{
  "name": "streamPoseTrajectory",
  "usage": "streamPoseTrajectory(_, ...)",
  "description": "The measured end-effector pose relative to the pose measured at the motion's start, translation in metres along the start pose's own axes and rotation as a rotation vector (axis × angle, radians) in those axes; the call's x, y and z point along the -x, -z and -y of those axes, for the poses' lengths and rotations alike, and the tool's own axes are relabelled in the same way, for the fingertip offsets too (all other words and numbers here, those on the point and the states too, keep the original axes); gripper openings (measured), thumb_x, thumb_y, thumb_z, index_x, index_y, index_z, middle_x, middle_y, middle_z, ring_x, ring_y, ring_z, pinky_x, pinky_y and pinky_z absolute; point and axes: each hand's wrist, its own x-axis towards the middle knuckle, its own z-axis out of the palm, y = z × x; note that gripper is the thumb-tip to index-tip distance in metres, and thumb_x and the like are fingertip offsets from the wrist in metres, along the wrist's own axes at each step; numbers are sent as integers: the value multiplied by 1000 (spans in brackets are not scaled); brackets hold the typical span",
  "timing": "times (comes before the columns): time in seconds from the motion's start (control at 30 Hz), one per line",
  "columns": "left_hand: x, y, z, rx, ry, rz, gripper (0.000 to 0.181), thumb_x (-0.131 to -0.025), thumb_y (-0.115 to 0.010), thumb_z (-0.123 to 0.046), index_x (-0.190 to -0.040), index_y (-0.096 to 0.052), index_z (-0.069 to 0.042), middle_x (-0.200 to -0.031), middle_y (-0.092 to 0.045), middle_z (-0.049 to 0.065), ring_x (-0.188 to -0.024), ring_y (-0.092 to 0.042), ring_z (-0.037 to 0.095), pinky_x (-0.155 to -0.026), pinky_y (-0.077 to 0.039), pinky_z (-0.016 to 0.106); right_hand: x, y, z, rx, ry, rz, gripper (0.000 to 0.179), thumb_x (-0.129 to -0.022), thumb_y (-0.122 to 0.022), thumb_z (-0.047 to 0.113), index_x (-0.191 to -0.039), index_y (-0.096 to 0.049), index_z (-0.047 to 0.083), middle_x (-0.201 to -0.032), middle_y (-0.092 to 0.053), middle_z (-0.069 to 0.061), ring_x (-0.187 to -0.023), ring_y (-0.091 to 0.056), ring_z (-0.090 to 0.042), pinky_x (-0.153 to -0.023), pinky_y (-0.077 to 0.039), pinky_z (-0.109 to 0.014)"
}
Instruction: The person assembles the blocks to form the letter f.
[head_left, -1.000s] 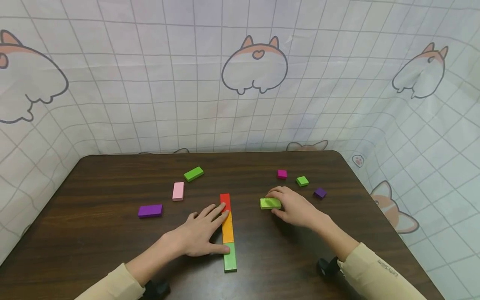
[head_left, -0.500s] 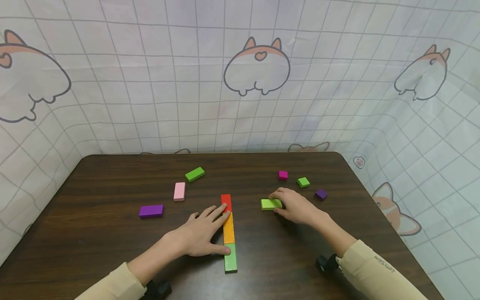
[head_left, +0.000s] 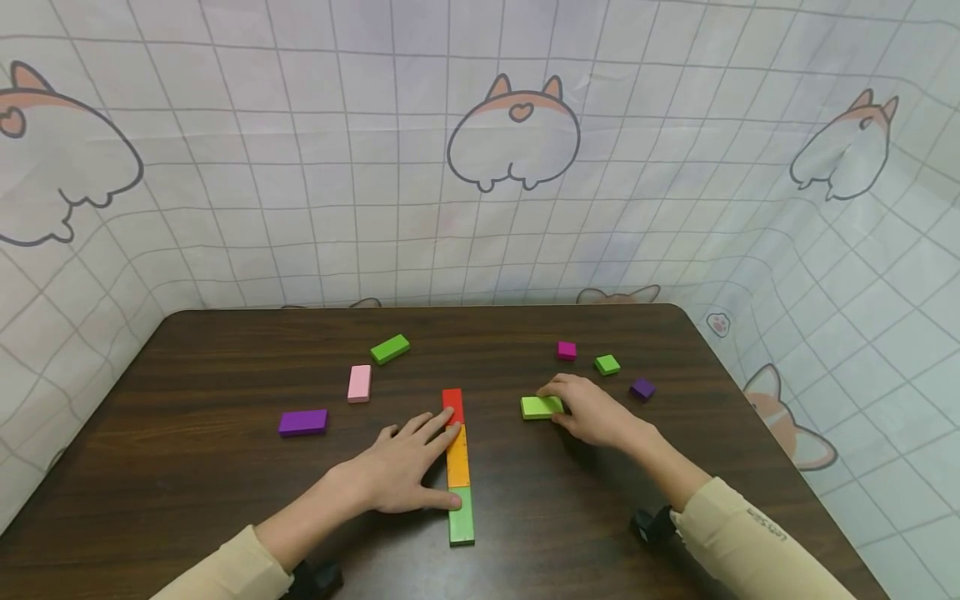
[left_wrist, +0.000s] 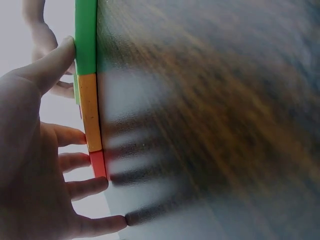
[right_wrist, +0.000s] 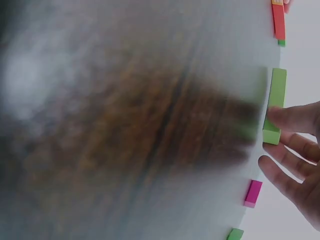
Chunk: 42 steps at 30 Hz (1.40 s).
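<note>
A red block (head_left: 452, 402), an orange block (head_left: 457, 457) and a green block (head_left: 461, 525) lie end to end in a straight row. My left hand (head_left: 401, 468) rests along the row's left side with its fingers spread; the thumb touches the green block and fingertips touch the red and orange ones. To the right of the row, my right hand (head_left: 594, 414) pinches the right end of a lime-green block (head_left: 538, 407) between thumb and fingers. In the right wrist view the thumb lies on one long side of this lime-green block (right_wrist: 276, 92), with fingers on the other.
Left of the row lie a purple block (head_left: 303, 422), a pink block (head_left: 359, 384) and a green block (head_left: 390, 349). Small magenta (head_left: 566, 351), green and dark purple cubes sit beyond my right hand. A patterned cloth (head_left: 337, 167) hangs behind the dark wooden table (head_left: 187, 483).
The view shifts very slightly. Both hands stay almost where they were; the right thumb moves a little on the lime-green block, still pinching it.
</note>
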Motion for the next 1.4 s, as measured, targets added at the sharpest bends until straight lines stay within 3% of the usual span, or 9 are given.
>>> streamPoseTrajectory(0.67, 0, 0, -1, 5, -15, -5, 102, -88, -59, -76, -164, -27, -16, -171, -14, 4, -152, -23, 34, -109, -27, 70, -16, 6, 9, -17, 36, 5, 34, -92, -75, 1, -126, -69, 1, -119, -65, -10, -103, -64, -23, -85, -54, -39)
streamPoseTrajectory(1.4, -1, -2, 0, -6, -15, -3, 102, -88, -60, -76, -164, -27, -16, -171, -14, 4, -151, -24, 34, -108, -28, 71, -46, 0, 29, -5, 69, 11, 33, -93, -75, 4, -125, -70, 2, -120, -66, -9, -105, -63, -22, -92, -53, -38)
